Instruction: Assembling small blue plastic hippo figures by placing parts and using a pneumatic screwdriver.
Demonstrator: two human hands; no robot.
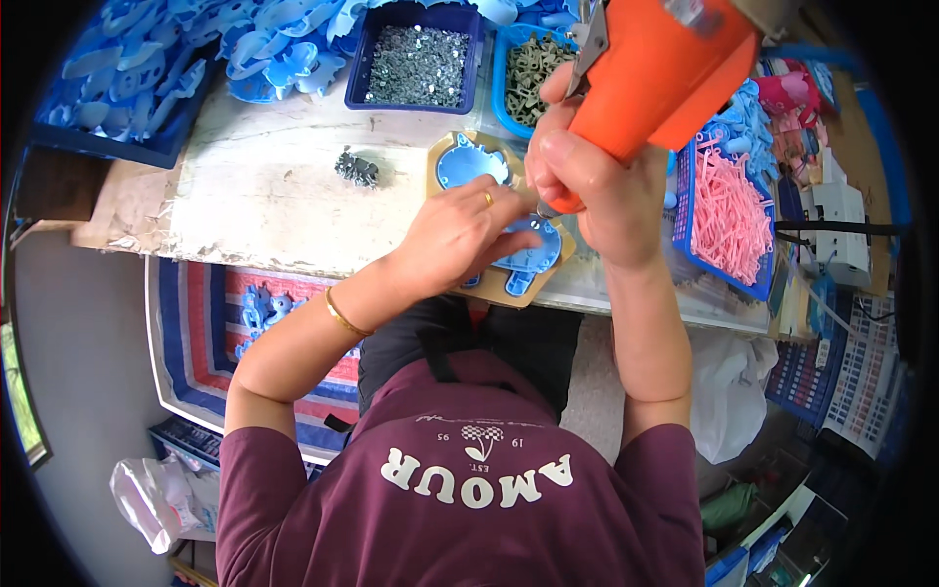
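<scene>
My right hand (592,176) grips an orange power screwdriver (641,83), its body slanting up to the right. Its metal tip (546,209) points down at a light blue plastic shell (536,256) in a tan holding block (438,168). Beside the tip, my left hand (455,230) has its fingers bent over the block. What they hold, if anything, is hidden by the hands. Another rounded blue shell (469,162) lies hollow side up in the far half of the block.
A small dark heap of parts (356,168) lies on the worktable (284,186). Behind are a navy bin (358,83) of small metal pieces, a blue bin (501,73) of olive-grey parts and piled blue shells (284,59). Pink strips (729,220) fill a basket at right.
</scene>
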